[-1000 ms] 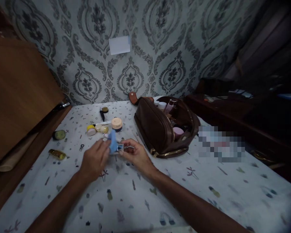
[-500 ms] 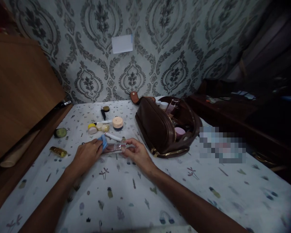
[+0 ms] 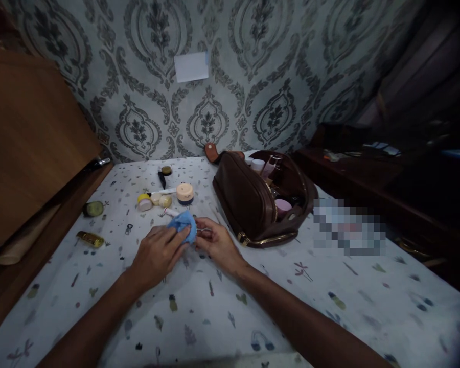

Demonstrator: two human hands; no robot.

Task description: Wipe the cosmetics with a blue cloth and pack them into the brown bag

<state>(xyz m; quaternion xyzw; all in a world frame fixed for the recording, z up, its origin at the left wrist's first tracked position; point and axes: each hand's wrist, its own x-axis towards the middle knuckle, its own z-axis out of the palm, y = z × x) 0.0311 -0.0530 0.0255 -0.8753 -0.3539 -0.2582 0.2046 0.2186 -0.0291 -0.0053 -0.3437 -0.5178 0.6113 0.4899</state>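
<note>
My left hand (image 3: 163, 250) is closed on a blue cloth (image 3: 184, 225), pressing it around a slim clear cosmetic bottle. Most of the bottle (image 3: 204, 231) is hidden under the cloth and fingers. Its right end is pinched by my right hand (image 3: 216, 243), which almost touches the cloth. Just behind the cloth lies a white pen-like stick (image 3: 170, 210), partly covered. A peach-lidded jar (image 3: 185, 193) stands a little farther back. To the right of my hands, a brown leather bag (image 3: 249, 197) lies unzipped, with cosmetics inside, among them a pink-lidded jar (image 3: 282, 207).
Small jars, one with yellow (image 3: 143, 201), sit left of the peach-lidded jar. A gold bottle (image 3: 90, 238) and a dark green container (image 3: 93, 208) lie farther left. A wooden cabinet (image 3: 34, 133) borders the left; a patterned wall (image 3: 214, 117) stands behind. A blurred-out patch covers something at right.
My left hand has slid the blue cloth rightward along the bottle, now covering its middle. Half a second ago the clear bottle showed between both hands. My right hand has stayed nearly in place.
</note>
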